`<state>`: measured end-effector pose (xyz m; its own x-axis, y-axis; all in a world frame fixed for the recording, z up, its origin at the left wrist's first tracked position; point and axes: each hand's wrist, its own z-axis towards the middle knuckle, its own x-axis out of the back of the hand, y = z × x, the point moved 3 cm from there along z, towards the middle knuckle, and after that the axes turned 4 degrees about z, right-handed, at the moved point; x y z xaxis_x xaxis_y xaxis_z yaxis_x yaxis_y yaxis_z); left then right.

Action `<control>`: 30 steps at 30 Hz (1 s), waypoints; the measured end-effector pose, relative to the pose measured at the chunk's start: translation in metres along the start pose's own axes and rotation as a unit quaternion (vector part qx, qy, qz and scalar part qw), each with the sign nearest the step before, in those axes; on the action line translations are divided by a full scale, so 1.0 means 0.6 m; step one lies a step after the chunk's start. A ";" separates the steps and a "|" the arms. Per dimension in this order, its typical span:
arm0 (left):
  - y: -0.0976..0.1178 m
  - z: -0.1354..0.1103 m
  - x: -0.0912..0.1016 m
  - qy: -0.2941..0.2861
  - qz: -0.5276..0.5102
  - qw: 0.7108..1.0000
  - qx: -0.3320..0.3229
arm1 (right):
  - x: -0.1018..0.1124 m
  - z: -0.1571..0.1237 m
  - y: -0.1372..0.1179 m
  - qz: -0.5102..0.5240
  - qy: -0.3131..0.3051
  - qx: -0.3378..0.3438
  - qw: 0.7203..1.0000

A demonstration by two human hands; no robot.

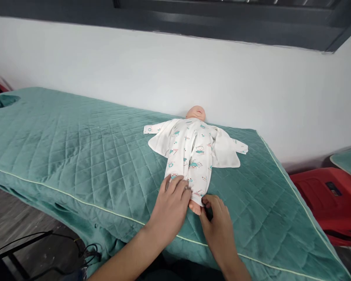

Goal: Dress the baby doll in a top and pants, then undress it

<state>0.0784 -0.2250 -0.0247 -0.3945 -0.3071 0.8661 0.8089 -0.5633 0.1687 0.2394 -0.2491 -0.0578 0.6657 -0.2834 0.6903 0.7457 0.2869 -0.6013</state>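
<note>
A baby doll lies on its back on a green quilted bed cover. Printed white baby trousers cover its front from chest to ankles, over a white baby top spread open on both sides, sleeves outstretched. My left hand curls over the lower trouser leg on the left; that foot and my thumb are hidden. Between thumb and fingers, my right hand pinches the cuff of the other leg at its outer edge. Below this cuff, the doll's bare foot pokes out.
A white wall runs behind the bed, with a dark window frame above. Red chair-like objects stand beyond the bed's right edge. Black cables hang at the lower left. The bed cover has a hole at far left.
</note>
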 end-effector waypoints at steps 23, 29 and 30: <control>-0.026 -0.103 0.019 0.091 -0.142 0.985 0.045 | 0.028 -0.050 0.024 0.134 -0.041 -0.007 0.990; -0.048 -0.119 0.002 0.076 -0.159 0.977 0.120 | 0.021 -0.050 0.027 0.102 -0.035 -0.002 0.994; -0.049 -0.115 -0.001 0.075 -0.160 0.976 0.128 | 0.020 -0.051 0.027 0.097 -0.032 0.001 0.995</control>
<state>0.0249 -0.2614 -0.0625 -0.6882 -0.2678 0.6742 0.7092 -0.4442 0.5475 0.2603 -0.2758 -0.0712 0.7940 -0.1631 0.5856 0.6032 0.3315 -0.7254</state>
